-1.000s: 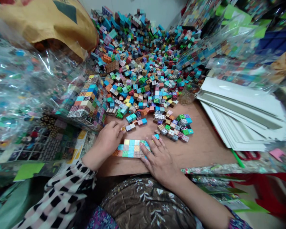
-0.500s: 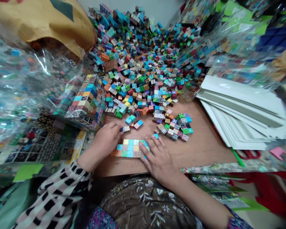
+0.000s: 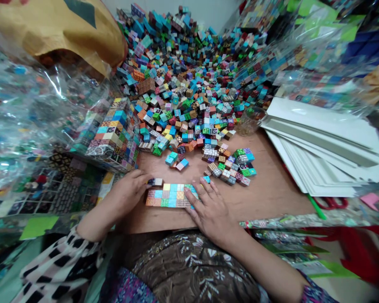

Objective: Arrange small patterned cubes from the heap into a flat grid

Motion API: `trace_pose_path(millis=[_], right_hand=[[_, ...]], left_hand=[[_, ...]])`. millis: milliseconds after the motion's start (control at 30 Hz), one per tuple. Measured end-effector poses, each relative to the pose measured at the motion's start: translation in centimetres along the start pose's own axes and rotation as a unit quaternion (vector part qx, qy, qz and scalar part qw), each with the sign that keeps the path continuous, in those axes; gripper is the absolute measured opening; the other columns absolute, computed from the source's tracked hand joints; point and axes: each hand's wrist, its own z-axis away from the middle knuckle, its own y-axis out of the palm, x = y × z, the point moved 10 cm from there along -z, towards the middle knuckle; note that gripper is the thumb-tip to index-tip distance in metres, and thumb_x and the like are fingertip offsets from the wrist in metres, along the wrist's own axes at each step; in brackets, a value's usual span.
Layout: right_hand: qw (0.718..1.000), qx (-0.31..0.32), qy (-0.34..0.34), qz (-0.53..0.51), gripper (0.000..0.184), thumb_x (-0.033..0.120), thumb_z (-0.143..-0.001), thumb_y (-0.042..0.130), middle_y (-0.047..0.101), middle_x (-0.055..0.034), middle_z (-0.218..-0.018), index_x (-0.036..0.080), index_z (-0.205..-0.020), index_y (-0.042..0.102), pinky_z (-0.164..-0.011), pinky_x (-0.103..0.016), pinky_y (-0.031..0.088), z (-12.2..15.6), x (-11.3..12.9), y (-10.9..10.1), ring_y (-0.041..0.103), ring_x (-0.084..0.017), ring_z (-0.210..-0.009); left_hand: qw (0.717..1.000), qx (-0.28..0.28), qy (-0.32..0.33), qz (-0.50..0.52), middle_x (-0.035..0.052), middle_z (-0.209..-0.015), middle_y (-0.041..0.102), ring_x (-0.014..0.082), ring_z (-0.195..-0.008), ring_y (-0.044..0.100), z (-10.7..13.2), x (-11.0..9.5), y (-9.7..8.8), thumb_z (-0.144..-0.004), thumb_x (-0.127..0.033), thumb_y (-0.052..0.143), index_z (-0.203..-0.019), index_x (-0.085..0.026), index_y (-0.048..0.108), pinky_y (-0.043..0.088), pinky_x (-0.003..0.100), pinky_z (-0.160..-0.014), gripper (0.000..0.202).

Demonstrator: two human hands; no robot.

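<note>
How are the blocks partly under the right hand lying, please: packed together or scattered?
Packed together: the blocks sit side by side in straight rows; I cannot tell beneath the right hand.

"How's the light?"

"Middling and even; the worktop [image 3: 271,181] darkens on the near side of the left grip [image 3: 129,193]."

"Any glare?"

"White streaks on the clear plastic bags [image 3: 55,86], out left of that grip."

"Sharpness?"

"Fair on the blocks [image 3: 172,195] between it and the right grip [image 3: 211,210]; far to either side, things smear and stretch."
</note>
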Motion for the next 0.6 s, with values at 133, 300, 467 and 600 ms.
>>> trace_pose_path(millis=[133,300,467,600], right_hand=[[1.0,0.002,-0.001,-0.003,0.044,0.038,-0.1,0.047,0.049,-0.0151,-0.143,0.018,-0.139,0.052,-0.114,-0.053,0.031,0.0,0.0,0.0,0.034,-0.034,-0.139],[1.0,0.005,-0.001,-0.003,0.046,0.037,-0.099,0.048,0.046,-0.0149,-0.146,0.019,-0.141,0.049,-0.115,-0.054,0.03,0.0,0.0,0.0,0.032,-0.034,-0.14],[1.0,0.006,0.001,-0.003,0.045,0.038,-0.1,0.047,0.046,-0.0148,-0.146,0.019,-0.141,0.05,-0.115,-0.054,0.03,0.0,0.0,0.1,0.032,-0.034,-0.141],[1.0,0.006,0.0,0.001,0.045,0.038,-0.099,0.047,0.046,-0.0149,-0.146,0.019,-0.141,0.05,-0.115,-0.054,0.03,-0.1,0.0,0.0,0.032,-0.034,-0.141]], left_hand=[[0.999,-0.016,0.017,0.024,0.0107,-0.096,0.064,0.0221,-0.088,0.063,0.6,0.3,-0.1,-0.094,-0.029,0.04,-0.113,-0.016,0.069,0.053,0.033,-0.077,0.037],[0.999,-0.015,0.031,0.024,0.0124,-0.104,0.065,0.0225,-0.094,0.063,0.9,0.3,0.0,-0.094,-0.027,0.038,-0.115,-0.016,0.069,0.054,0.034,-0.082,0.039],[0.999,0.008,0.031,0.027,0.012,-0.107,0.064,0.0223,-0.094,0.062,1.0,0.2,0.3,-0.094,-0.026,0.034,-0.119,-0.019,0.067,0.054,0.036,-0.083,0.042],[0.999,0.001,0.023,0.037,0.0118,-0.107,0.064,0.0219,-0.095,0.062,1.2,0.4,0.1,-0.094,-0.027,0.035,-0.119,-0.021,0.068,0.054,0.035,-0.082,0.042]])
